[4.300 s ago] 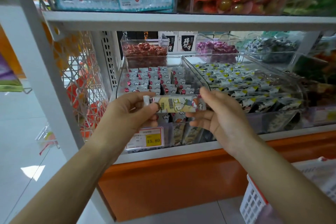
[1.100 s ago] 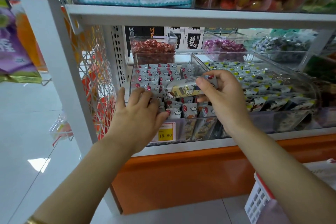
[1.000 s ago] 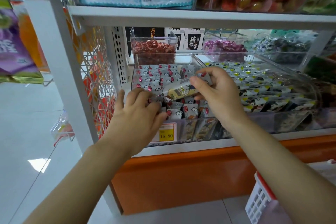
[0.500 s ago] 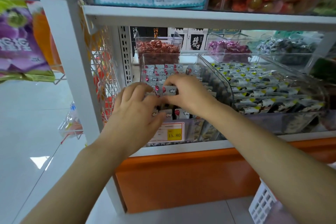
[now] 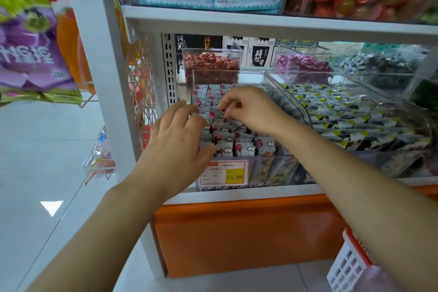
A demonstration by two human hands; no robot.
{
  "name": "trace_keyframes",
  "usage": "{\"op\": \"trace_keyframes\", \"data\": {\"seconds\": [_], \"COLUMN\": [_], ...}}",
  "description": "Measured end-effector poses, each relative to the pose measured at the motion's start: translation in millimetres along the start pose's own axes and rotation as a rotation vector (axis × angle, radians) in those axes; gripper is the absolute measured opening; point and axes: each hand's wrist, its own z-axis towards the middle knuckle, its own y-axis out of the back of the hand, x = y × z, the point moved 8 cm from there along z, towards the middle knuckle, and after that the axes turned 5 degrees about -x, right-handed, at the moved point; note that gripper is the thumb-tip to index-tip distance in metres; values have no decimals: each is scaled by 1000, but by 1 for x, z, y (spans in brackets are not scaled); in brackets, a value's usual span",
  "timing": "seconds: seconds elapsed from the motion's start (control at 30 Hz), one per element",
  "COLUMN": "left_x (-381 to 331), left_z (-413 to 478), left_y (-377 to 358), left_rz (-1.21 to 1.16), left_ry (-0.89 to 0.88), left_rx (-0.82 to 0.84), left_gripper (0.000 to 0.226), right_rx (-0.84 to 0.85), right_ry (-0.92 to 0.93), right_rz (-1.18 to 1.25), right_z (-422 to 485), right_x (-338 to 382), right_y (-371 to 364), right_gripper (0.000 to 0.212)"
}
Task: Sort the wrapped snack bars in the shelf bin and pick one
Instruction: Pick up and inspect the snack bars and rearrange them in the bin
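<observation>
right hand [image 5: 253,109] has dropped among snack bars [image 5: 244,148] (white, red-spotted).

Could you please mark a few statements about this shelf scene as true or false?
1. Both the left hand and the right hand reach into the clear bin of snack bars. True.
2. The price tag on the bin reads 25.80. False: it reads 15.80.
3. The smaller bin behind holds red-wrapped candies. True.
4. The left hand lifts one bar clear of the bin. False: it rests spread on the bars.
</observation>
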Motion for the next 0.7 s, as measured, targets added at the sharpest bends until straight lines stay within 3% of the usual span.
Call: {"op": "trace_keyframes", "data": {"seconds": [0.13,0.27,0.37,0.57,0.7], "left_x": [0,-2,-2,-9,-15], "left_z": [1,2,2,6,7], "left_y": [1,3,6,22,25], "left_rz": [-11,-2,6,-13,-200], "left_ry": [-5,-2,-5,-22,25], "left_rx": [-16,-30,-57,-224,-246], "left_gripper": [47,45,42,37,39], "right_rx": [114,127,40,-332,-494], "right_ry": [63,99,59,11,-92], "right_rz": [-208,-366,-147,209,504], "right_z": [8,9,6,-25,-57], "right_x": [4,8,11,11,-9], "right_y": [-16,-21,-7,57,78], "right_gripper": [11,4,5,12,14]}}
